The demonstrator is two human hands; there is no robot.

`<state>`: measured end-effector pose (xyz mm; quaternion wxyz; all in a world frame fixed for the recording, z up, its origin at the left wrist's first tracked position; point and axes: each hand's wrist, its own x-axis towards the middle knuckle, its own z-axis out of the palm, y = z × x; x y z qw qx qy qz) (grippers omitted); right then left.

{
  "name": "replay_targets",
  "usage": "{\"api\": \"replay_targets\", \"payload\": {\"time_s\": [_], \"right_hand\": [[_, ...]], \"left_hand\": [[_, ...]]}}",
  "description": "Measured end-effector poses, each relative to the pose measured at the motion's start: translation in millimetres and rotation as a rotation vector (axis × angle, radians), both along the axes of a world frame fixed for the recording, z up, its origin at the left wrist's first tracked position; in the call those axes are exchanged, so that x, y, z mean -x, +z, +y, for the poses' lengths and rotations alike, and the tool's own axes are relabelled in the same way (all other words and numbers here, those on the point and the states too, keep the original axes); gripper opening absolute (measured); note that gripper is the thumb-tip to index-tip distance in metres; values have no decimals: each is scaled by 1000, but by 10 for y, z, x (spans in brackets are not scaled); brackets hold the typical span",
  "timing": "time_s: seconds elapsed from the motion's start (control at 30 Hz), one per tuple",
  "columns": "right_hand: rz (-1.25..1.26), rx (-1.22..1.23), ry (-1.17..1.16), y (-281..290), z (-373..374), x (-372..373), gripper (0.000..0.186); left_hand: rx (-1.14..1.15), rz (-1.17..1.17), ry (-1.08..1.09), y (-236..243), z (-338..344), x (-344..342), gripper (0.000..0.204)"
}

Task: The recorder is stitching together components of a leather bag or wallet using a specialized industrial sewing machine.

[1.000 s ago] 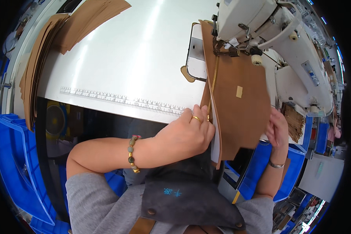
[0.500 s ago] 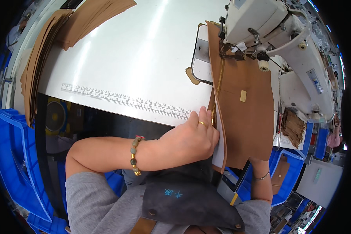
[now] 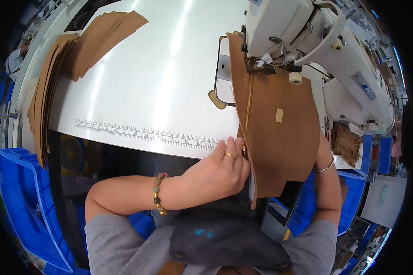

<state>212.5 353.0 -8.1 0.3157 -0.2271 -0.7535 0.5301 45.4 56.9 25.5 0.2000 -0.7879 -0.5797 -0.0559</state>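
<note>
A brown leather-like panel point(image 3: 282, 144) lies under the head of a white sewing machine point(image 3: 280, 27). A gold-toothed zipper point(image 3: 248, 103) runs along its left side up to the presser foot area. My left hand point(image 3: 222, 169) is closed on the panel's near left edge, at the zipper's lower end, fingertips together. A second brown layer with a pale lining shows beneath that edge. My right hand point(image 3: 323, 149) is at the panel's right edge, with its fingers hidden by the panel. A small yellowish tab point(image 3: 279, 115) sits on the panel.
Stacked brown pieces point(image 3: 101, 39) lie on the white table point(image 3: 170, 82) at the far left, with more hanging over its left side. A printed ruler point(image 3: 147, 135) runs along the near edge. Blue bins point(image 3: 27, 201) stand left and right. More brown pieces point(image 3: 346, 144) lie at right.
My right hand has moved from below the panel's near edge up to its right side. My left hand keeps its hold on the left edge. The whole view has shifted slightly.
</note>
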Motion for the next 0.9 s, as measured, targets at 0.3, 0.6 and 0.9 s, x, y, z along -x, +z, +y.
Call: {"api": "replay_targets", "payload": {"time_s": [0.3,0.6,0.9], "right_hand": [[-698,-1005,-71,717,-63,-252,38],[-334,-540,421,319,-1452,-40,49],[-399,-921,286,239,-1669,-107,61]], "left_hand": [[51,-45,-32,1,-37,26,33],[135,-283,-10,-95,-218,-23,44],[102,-432,121,-135,-408,127,38]]}}
